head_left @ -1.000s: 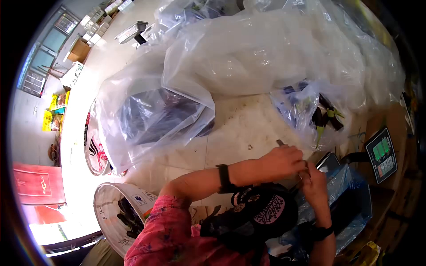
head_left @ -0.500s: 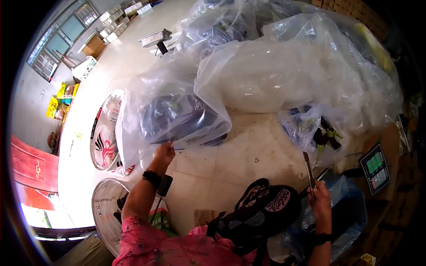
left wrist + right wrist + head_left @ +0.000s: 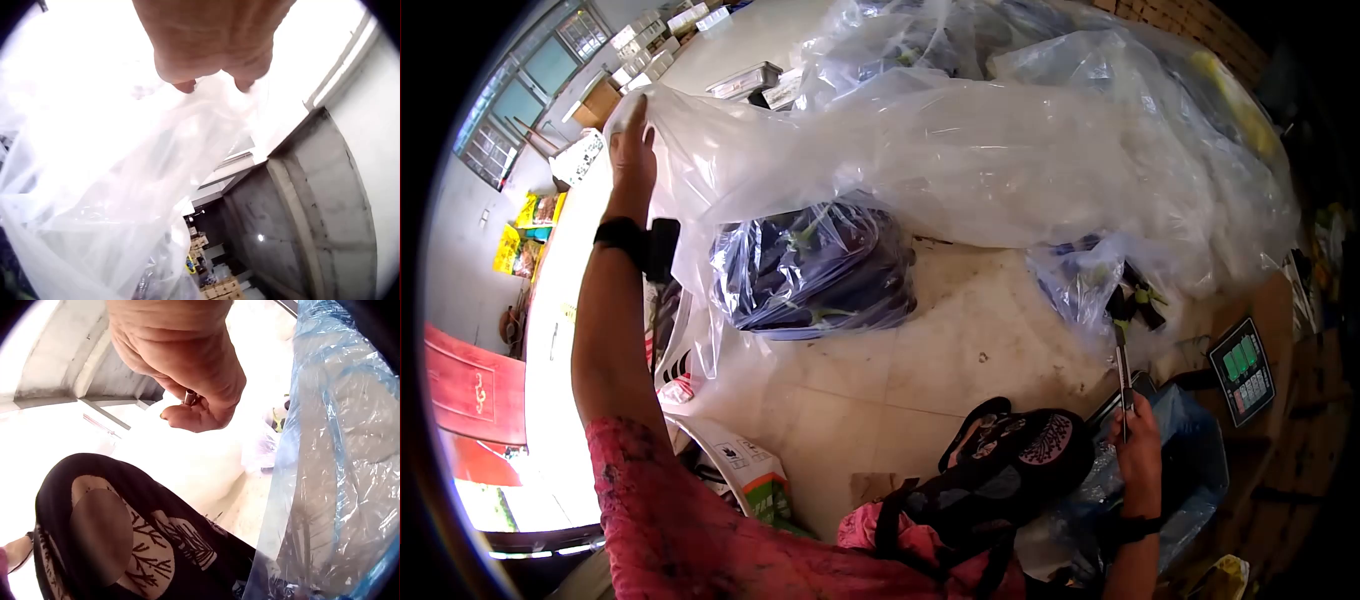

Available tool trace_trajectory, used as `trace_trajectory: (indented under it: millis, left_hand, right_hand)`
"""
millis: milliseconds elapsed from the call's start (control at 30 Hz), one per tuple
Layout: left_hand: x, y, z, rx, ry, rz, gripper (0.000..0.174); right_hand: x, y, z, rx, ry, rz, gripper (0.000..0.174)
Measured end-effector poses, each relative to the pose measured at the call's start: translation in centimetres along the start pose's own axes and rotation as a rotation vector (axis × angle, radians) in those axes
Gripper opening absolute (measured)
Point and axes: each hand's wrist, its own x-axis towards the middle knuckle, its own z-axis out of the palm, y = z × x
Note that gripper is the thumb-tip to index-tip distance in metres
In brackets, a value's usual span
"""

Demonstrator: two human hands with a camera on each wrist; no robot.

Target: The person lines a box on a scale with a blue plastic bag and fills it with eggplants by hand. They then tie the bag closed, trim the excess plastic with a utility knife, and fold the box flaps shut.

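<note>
My left hand (image 3: 632, 145) is raised at the far left, gripping an edge of a large clear plastic sheet (image 3: 700, 140). In the left wrist view the sheet (image 3: 144, 169) hangs from its fingers. Below the lifted sheet lies a clear bag of dark purple eggplants (image 3: 810, 270), green stems showing through. My right hand (image 3: 1138, 435), low on the right, holds a slim metal tool (image 3: 1124, 365) pointing away from me; its far end overlaps loose eggplants (image 3: 1145, 300) by an opened bag. The right wrist view shows curled fingers round the tool's metal end (image 3: 189, 397).
A digital scale display (image 3: 1243, 370) stands at the right, beside a bin lined with blue plastic (image 3: 1190, 430). Black patterned fabric (image 3: 1010, 450) bulges before my body. A white container (image 3: 740, 465) stands lower left. More plastic-covered bags (image 3: 900, 45) pile up at the back.
My hands were together, then parted. The left went to the sheet and lifted it up and away to the left, uncovering the eggplant bag. The right stayed low with the metal tool.
</note>
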Motion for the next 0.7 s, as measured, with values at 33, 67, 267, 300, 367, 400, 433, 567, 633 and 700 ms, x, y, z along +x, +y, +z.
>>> trace_trajectory:
  millis: [33,67,267,300,367,400,433,567,633,700]
  left_hand:
    - [-2.2,-2.0,0.1,0.157,0.040,-0.022,0.056]
    - [-4.4,-4.0,0.3,0.316,0.077,-0.050,0.079]
    - [-19.8,-6.6,1.3,0.808,-0.167,-0.009,0.078]
    - [-20.7,-6.2,1.5,0.981,-0.159,0.047,0.073]
    - [-18.7,-6.2,0.3,1.026,-0.355,-0.092,0.060]
    - [-17.0,-6.2,0.0,1.046,-0.452,-0.157,0.053]
    - [-15.3,-5.6,0.4,1.020,-0.480,-0.318,0.035]
    - [-9.6,-9.2,1.1,0.881,-0.335,-0.177,0.026]
    - [-5.0,-12.4,1.6,1.065,-0.165,0.030,0.023]
    - [-3.4,-7.9,6.1,0.719,0.184,-0.048,0.025]
  right_hand:
    - [-0.1,-0.1,-0.4,0.020,0.007,-0.004,0.038]
    - [-0.4,-0.1,-0.7,0.024,0.020,-0.005,0.038]
    - [-0.9,-0.1,-1.6,0.033,0.031,-0.012,0.038]
    - [-0.9,-0.2,-1.6,0.027,0.027,-0.011,0.038]
    - [-0.4,-0.1,-1.2,0.012,0.020,-0.001,0.038]
    - [-0.1,0.0,-0.9,0.008,0.021,0.004,0.037]
    - [0.1,0.2,-0.6,0.006,0.026,0.007,0.037]
    - [0.3,-0.3,1.0,-0.096,0.038,0.011,0.036]
    - [0.3,-0.4,1.2,-0.135,0.037,0.008,0.035]
    - [0.3,-0.2,0.6,-0.131,0.044,0.000,0.035]
